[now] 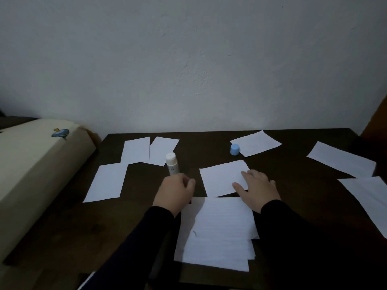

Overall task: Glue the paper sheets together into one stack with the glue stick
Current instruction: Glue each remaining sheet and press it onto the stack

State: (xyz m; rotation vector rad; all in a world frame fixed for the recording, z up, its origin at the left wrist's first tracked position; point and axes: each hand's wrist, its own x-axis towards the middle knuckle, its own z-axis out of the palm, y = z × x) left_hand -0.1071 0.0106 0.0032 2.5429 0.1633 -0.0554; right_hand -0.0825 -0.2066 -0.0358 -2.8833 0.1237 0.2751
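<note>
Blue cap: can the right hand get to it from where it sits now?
Probably yes. The blue cap stands upright on the table, beyond the right hand, which rests on a loose sheet. Only flat paper and bare table lie between. The left hand grips the glue stick, off to the side.

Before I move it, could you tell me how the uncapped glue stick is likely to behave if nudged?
The glue stick is a round tube, apparently upright, so a sideways nudge would probably tip it and let it roll. Its blue cap sits apart, so the open end could smear a sheet. The left hand seems to grip its base, which should steady it.
</note>
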